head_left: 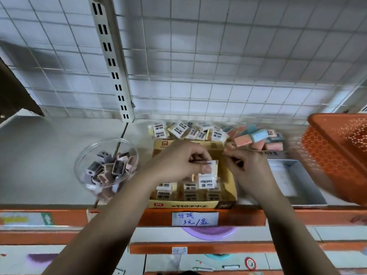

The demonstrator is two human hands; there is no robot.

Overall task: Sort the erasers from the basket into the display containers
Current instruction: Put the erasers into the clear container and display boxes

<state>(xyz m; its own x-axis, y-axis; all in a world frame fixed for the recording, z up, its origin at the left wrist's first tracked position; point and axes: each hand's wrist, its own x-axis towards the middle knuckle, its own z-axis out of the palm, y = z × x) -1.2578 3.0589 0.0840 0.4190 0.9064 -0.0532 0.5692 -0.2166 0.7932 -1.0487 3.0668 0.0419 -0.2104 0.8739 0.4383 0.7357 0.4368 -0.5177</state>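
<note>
A white wire grid [218, 56] backs a pale shop shelf [49, 155] whose orange front edge carries a handwritten price label [195, 218].

In the head view, the left hand [176, 161] hangs over the middle of a yellow display box [190, 204]. Its thumb and curled fingers [206, 168] pinch the clear top edge of a wrapped eraser [207, 181], which hangs just below the fingertips. The eraser's white label faces up, above the rows of like erasers already lying in the box.

The right hand [252, 169] is just beside that eraser, on its far side from the left hand. Its fingers [230, 155] are curled inward over the box's right wall, and motion blur hides whether they hold anything.

Beyond both sets of fingertips lies a loose pile of wrapped erasers [178, 129], and past the right fingertips a heap of pink and blue erasers [250, 137] sits in a grey tray [305, 181]. Outside the left wrist stands a clear bowl [85, 155] of small erasers. The orange basket [327, 151], blurred, is well outside the right hand.
</note>
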